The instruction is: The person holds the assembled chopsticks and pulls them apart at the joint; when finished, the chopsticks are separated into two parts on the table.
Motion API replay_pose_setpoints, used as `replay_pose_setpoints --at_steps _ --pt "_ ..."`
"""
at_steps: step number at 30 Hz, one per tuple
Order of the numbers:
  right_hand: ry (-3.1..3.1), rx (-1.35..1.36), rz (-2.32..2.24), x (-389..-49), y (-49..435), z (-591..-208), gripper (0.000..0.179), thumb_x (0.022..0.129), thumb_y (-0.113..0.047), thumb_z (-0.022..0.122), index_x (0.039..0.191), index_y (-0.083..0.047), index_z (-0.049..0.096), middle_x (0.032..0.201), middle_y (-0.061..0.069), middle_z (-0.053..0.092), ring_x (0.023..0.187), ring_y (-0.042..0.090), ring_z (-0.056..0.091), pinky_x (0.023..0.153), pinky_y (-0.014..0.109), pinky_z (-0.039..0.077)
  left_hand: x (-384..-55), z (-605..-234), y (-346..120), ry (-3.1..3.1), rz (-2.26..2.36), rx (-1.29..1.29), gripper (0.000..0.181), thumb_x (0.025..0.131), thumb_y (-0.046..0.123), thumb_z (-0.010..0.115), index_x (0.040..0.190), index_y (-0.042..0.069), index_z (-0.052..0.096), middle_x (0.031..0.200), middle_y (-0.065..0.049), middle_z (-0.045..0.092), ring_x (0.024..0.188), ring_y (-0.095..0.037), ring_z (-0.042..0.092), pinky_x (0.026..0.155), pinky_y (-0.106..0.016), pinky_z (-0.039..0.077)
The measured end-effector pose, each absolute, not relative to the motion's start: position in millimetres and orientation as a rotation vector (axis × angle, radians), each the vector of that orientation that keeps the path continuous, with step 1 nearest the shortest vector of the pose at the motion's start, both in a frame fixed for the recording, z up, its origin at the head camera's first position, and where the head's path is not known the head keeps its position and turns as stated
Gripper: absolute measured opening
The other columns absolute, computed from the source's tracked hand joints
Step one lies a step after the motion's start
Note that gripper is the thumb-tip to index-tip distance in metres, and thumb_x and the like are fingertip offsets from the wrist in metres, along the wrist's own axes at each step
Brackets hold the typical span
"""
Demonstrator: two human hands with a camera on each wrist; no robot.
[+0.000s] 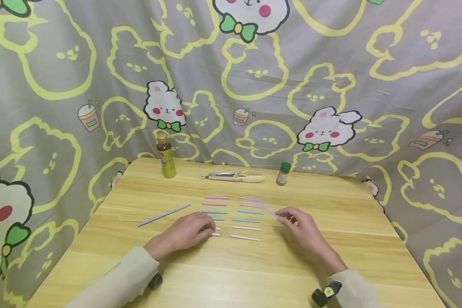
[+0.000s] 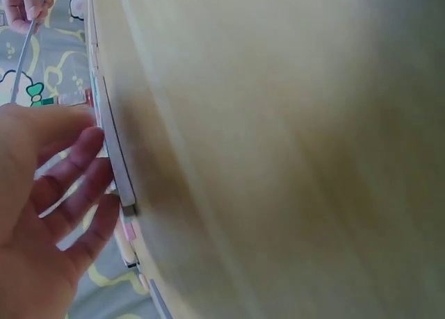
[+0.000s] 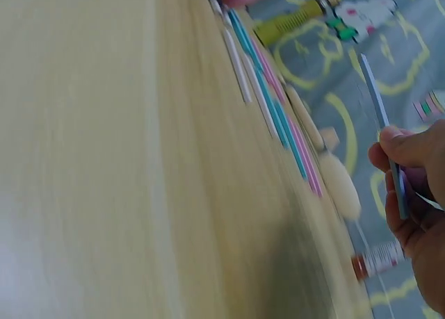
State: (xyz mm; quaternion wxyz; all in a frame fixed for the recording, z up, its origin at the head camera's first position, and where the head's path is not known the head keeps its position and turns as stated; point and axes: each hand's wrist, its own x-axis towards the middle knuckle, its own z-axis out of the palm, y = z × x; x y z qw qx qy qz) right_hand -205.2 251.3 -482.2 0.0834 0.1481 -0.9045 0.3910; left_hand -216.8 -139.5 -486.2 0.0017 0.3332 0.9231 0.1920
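My right hand (image 1: 302, 226) pinches a short lavender straw (image 3: 379, 100) between thumb and fingers. In the head view, this straw slants to the right of the pink and blue pieces. My left hand (image 1: 188, 231) is low over the left column of short straws, its fingers loosely bent. White straws (image 1: 216, 234) poke out beside its fingertips, and their other ends are hidden under the hand. In the left wrist view the fingers (image 2: 87, 183) lie right by a pale straw (image 2: 118, 152). The right column holds pink, blue and white straws (image 1: 246, 227) in pairs.
A longer lavender straw (image 1: 164, 215) lies slanted at the left. Along the back of the wooden table (image 1: 235, 273) are a yellow bottle (image 1: 167, 162), tongs (image 1: 235, 176) and a small green-capped jar (image 1: 283, 174). A patterned curtain (image 1: 200, 64) hangs behind.
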Motion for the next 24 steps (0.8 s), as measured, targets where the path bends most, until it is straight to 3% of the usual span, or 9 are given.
replay_pose_setpoints --at_steps 4,11,16,21,24 --pt "-2.642 0.632 1.181 -204 229 -484 0.012 0.103 -0.01 0.074 0.113 -0.012 0.08 0.099 -0.005 0.077 0.087 0.001 0.062 0.077 0.024 0.055 -219 -482 -138 2.947 0.688 1.035 0.015 0.111 0.028 0.064 0.114 0.021 0.078 0.109 0.01 0.076 0.102 -0.009 0.069 0.094 -0.04 0.06" --pt "-2.679 0.909 1.246 -200 196 -483 0.013 0.102 -0.011 0.075 0.114 -0.014 0.079 0.11 -0.003 0.079 0.091 0.002 0.065 0.08 0.023 0.059 -222 -473 -133 2.86 0.918 0.96 0.029 0.117 0.03 0.052 0.111 0.016 0.077 0.091 0.009 0.072 0.083 -0.006 0.063 0.08 -0.032 0.057" --pt "-2.692 1.016 1.212 -196 177 -482 0.013 0.103 -0.011 0.075 0.113 -0.017 0.078 0.108 -0.005 0.077 0.09 0.002 0.065 0.079 0.023 0.06 -219 -470 -123 2.698 1.037 0.973 0.044 0.12 0.037 0.041 0.112 0.015 0.078 0.096 0.005 0.078 0.089 -0.005 0.07 0.083 -0.032 0.06" --pt "-2.649 1.019 1.131 -195 162 -483 0.011 0.103 -0.014 0.075 0.112 -0.02 0.077 0.107 -0.008 0.076 0.087 0.0 0.062 0.076 0.023 0.058 -215 -469 -114 2.613 0.986 1.074 0.04 0.119 0.036 0.046 0.106 0.013 0.077 0.078 0.005 0.066 0.066 -0.001 0.05 0.065 -0.023 0.047" --pt "-2.637 1.009 1.106 -195 157 -483 0.009 0.104 -0.016 0.075 0.112 -0.02 0.077 0.105 -0.009 0.075 0.082 -0.001 0.058 0.072 0.022 0.055 -212 -469 -111 2.589 0.999 1.063 0.035 0.118 0.033 0.051 0.109 0.012 0.078 0.073 0.009 0.056 0.062 -0.001 0.041 0.061 -0.021 0.041"
